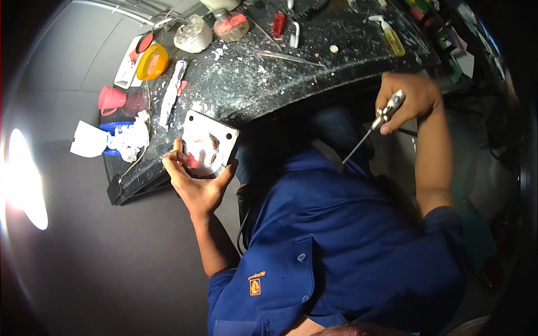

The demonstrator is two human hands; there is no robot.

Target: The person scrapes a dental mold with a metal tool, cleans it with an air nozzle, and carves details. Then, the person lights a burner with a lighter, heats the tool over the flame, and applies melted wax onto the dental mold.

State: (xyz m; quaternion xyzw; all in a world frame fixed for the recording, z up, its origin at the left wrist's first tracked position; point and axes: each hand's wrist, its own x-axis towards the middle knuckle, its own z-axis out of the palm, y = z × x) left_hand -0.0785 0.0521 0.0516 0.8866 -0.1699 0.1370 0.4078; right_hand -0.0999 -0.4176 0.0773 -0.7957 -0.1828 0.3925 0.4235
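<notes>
My left hand (197, 187) grips a square metal dental flask half (225, 147) near the bench's front edge, fingers and thumb around its sides. White plaster and pinkish-red material fill the flask's hollow, and dark holes show at two of its corners. My right hand (412, 96), apart on the right, is closed around the silvery handle of a screwdriver-like tool (386, 113). The tool's long thin shaft points down and left, over the front of the blue shirt (347, 218). Its tip is away from the flask.
White debris litters the dark bench (246, 84). On it are an orange bowl (152, 62), pink cup (112, 99), blue container (115, 137) with crumpled white material, a knife-like metal tool (291, 58), a red object (278, 25) and a yellowish bottle (392, 40). A bright lamp (25, 179) glares left.
</notes>
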